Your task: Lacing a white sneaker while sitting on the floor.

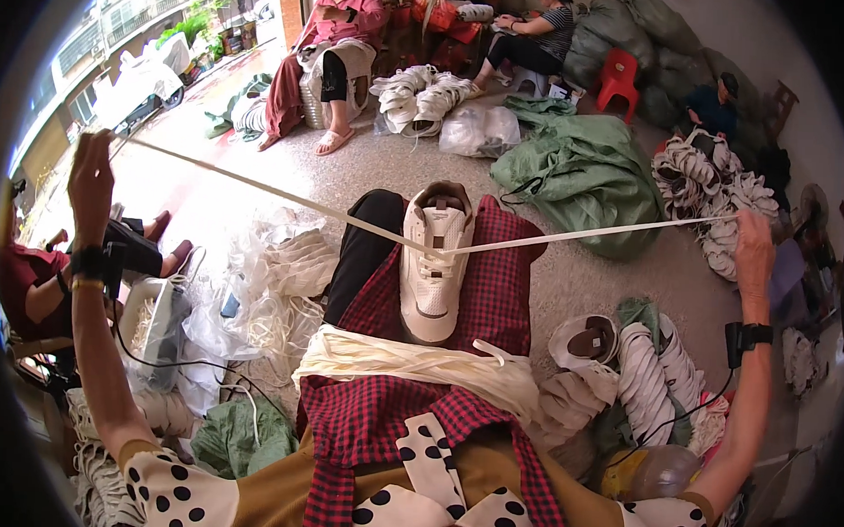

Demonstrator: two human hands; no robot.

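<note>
A white sneaker (434, 264) lies on a red checked cloth (491, 284) over my lap, toe toward me. A flat white shoelace (285, 199) runs through its eyelets and stretches out taut to both sides. My left hand (90, 182) is raised far to the left, shut on one end of the lace. My right hand (754, 245) is raised far to the right, shut on the other end. A bundle of loose white laces (409, 361) lies across my lap below the shoe.
More white sneakers (642, 364) are piled at my right. Clear plastic bags (263, 286) lie on the floor at my left. Green sacks (583, 172) sit ahead. Several people sit around the floor; one person (327, 46) sits on a stool ahead.
</note>
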